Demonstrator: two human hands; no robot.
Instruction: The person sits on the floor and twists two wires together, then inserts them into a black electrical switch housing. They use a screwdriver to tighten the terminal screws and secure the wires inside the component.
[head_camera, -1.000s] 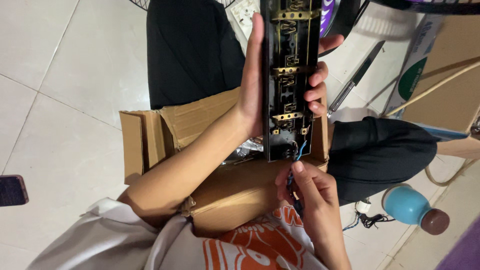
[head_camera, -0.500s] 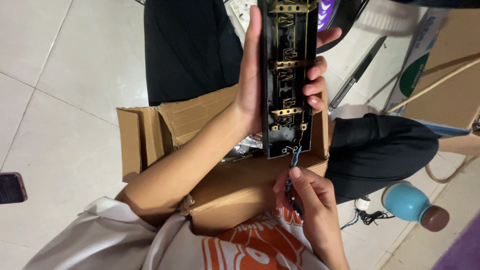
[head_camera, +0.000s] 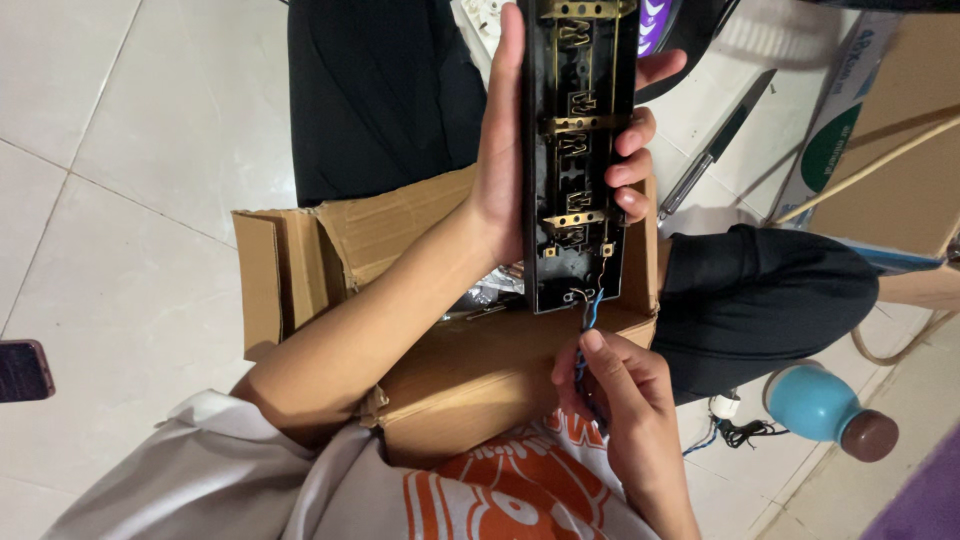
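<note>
The left hand (head_camera: 520, 150) reaches forward on a bare, extended forearm, palm flat along one side of what it holds, fingers (head_camera: 632, 170) wrapped around the far edge and curled inward, thumb not visible. The right hand (head_camera: 620, 400) sits lower and close to the body, wrist bent, its index finger and thumb seemingly pinched together at the tips, the other fingers loosely folded beneath.

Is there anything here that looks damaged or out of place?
Yes. The black strip in the left hand is open, its brass contacts bare. A blue wire hangs loose from its lower end, pinched by the right hand. Nothing is spilled.
</note>
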